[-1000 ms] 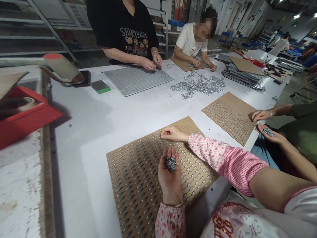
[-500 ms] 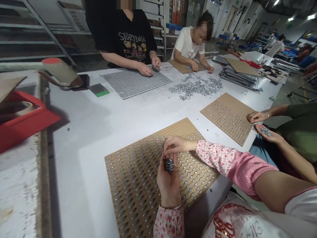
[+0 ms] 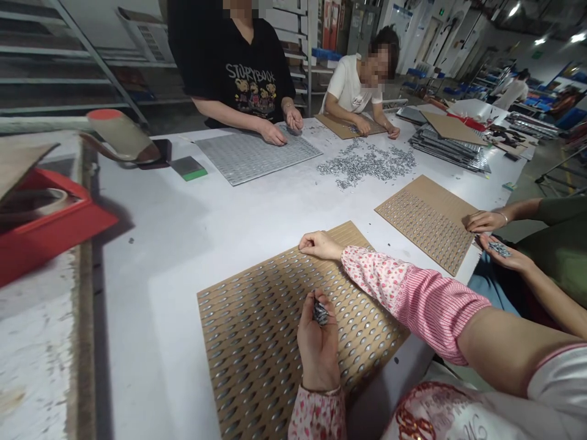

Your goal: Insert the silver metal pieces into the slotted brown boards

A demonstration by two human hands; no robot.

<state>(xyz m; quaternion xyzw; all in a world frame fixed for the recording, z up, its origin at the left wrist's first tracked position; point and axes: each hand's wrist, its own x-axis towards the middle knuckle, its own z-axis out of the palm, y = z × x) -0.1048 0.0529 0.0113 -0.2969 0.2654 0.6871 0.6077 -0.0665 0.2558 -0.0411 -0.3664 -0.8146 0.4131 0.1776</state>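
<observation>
The left hand (image 3: pixel 318 348) is cupped palm up with its fingers curled in, holding a clump of small metal pieces (image 3: pixel 321 313) in the hollow of the fingers, just above a tan perforated board (image 3: pixel 215 305) whose rows of slots are lined with metal. The right hand (image 3: pixel 321 245) lies ahead of the left hand and well apart from it, on the far edge of that board, its fingers curled loosely; whether the fingertips pinch anything is too small to tell. A pink floral oversleeve (image 3: pixel 403 293) covers the right forearm. The step in hand appears to be working at this board with a supply of pieces kept in the left palm. From this hold, the next move seems to call for the right hand to come back toward the clump, since the left hand's curled fingers leave it little freedom to pick out a single piece. Beyond the right hand, a loose scatter of similar metal pieces (image 3: pixel 367 164) lies on the tabletop (image 3: pixel 151 244). To the right of the right hand sits a second perforated board (image 3: pixel 426 223), and a co-worker's hand (image 3: pixel 481 221) rests at its edge while that person's other palm (image 3: pixel 507 253) holds a few pieces.
</observation>
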